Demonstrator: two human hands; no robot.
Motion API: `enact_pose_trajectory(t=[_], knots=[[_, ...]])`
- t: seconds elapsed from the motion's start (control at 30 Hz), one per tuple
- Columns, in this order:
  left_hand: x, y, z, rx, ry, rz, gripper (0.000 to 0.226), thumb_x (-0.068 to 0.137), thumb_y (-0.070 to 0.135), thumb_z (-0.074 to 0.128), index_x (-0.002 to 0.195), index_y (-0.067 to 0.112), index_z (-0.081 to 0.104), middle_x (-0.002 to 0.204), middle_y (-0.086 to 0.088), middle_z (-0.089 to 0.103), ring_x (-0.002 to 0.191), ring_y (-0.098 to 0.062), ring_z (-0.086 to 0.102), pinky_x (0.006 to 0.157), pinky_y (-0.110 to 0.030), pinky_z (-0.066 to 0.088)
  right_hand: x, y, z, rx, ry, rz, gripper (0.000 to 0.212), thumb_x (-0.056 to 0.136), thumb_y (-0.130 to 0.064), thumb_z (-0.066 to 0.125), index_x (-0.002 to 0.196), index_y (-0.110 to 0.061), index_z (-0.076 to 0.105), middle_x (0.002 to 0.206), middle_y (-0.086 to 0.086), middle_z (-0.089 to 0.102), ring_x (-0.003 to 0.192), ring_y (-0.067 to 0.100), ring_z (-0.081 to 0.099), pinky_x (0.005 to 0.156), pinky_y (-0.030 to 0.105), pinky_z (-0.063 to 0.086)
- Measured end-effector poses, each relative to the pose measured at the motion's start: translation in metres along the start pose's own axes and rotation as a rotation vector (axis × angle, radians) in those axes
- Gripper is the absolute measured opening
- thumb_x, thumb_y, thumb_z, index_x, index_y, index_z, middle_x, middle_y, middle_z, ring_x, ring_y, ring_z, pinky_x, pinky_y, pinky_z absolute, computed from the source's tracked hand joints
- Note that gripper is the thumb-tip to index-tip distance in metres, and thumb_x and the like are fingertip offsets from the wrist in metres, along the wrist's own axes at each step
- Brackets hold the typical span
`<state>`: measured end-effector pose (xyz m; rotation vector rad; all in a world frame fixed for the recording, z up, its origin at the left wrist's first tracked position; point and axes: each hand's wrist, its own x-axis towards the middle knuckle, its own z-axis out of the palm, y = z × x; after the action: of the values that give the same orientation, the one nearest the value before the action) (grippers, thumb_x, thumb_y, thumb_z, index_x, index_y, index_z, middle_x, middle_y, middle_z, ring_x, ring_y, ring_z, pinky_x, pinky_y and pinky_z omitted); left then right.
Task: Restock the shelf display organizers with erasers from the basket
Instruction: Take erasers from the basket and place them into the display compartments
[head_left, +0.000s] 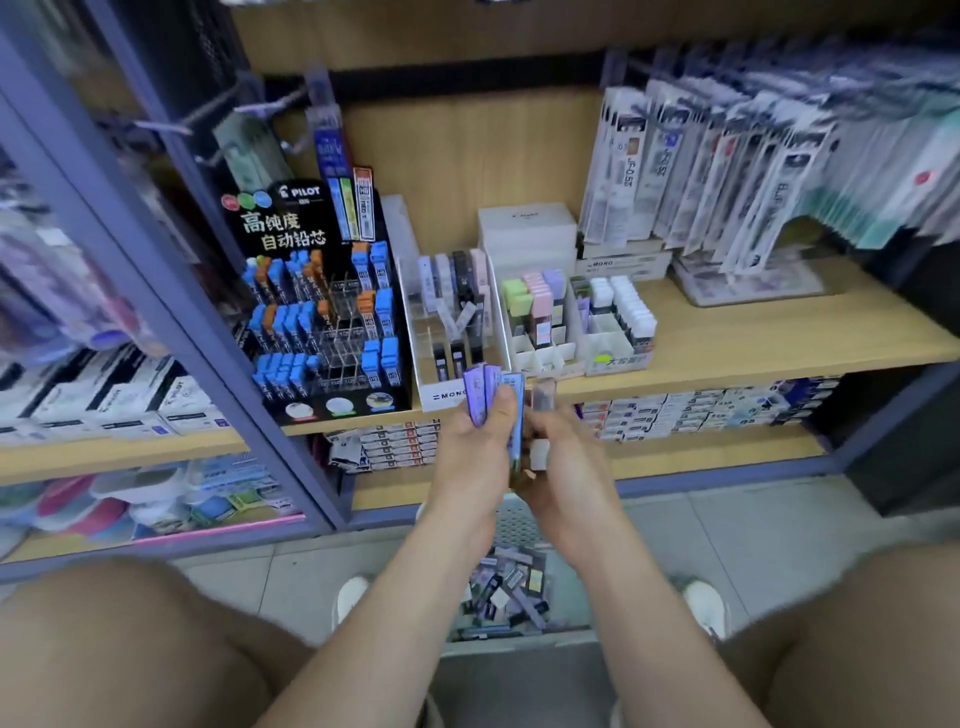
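My left hand (475, 457) grips a fanned bunch of slim purple eraser packs (488, 397) just below the shelf edge. Close beside it, my right hand (563, 460) holds a few more packs (540, 415), one dark and one pale; its fingers are partly hidden behind the left hand. Above them on the wooden shelf stand white display organizers: one marked MONO (447, 395) with black and pastel packs, one (524, 358) with green, pink and purple packs, and one (615, 343) with white packs. The grey basket (519, 525) on the floor between my knees holds several mixed packs.
A black Pilot lead display (317, 291) with blue and orange tubes stands left of the organizers. Refill packs (753, 171) hang at the right above a flat tray. A purple shelf post (171, 291) runs diagonally at the left. Boxed stock fills the lower shelf.
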<state>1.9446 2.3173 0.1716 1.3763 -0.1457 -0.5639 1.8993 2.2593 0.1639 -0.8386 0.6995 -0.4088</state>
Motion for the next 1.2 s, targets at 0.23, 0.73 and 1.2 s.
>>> enact_pose_trajectory(t=[0.23, 0.73, 1.2], knots=[[0.004, 0.005, 0.014, 0.15, 0.027, 0.077, 0.018, 0.098, 0.032, 0.049, 0.101, 0.023, 0.064, 0.096, 0.005, 0.072, 0.094, -0.01, 0.067, 0.087, -0.03, 0.052, -0.009, -0.006, 0.013, -0.147, -0.005, -0.139, 0.022, 0.1, -0.035, 0.048, 0.117, -0.023, 0.055, 0.104, -0.006, 0.069, 0.095, 0.005, 0.067, 0.081, 0.027, 0.052], [0.039, 0.038, 0.028, 0.326, -0.172, -0.015, 0.028, 0.096, 0.051, 0.042, 0.106, 0.031, 0.059, 0.105, 0.009, 0.064, 0.099, -0.005, 0.059, 0.081, -0.028, 0.046, 0.014, -0.052, 0.022, 0.038, -0.013, 0.064, 0.025, 0.097, -0.033, 0.055, 0.097, -0.015, 0.071, 0.085, 0.002, 0.074, 0.076, 0.017, 0.067, 0.059, 0.028, 0.048], [0.108, 0.083, 0.041, 0.338, -0.386, -0.023, 0.062, 0.091, 0.063, 0.037, 0.139, 0.025, 0.043, 0.114, 0.008, 0.052, 0.102, -0.005, 0.047, 0.096, -0.024, 0.032, 0.073, -0.138, 0.02, -0.323, -0.159, 0.048, 0.005, 0.088, -0.009, 0.063, 0.085, -0.01, 0.066, 0.069, 0.007, 0.064, 0.053, 0.016, 0.057, 0.044, 0.022, 0.03]])
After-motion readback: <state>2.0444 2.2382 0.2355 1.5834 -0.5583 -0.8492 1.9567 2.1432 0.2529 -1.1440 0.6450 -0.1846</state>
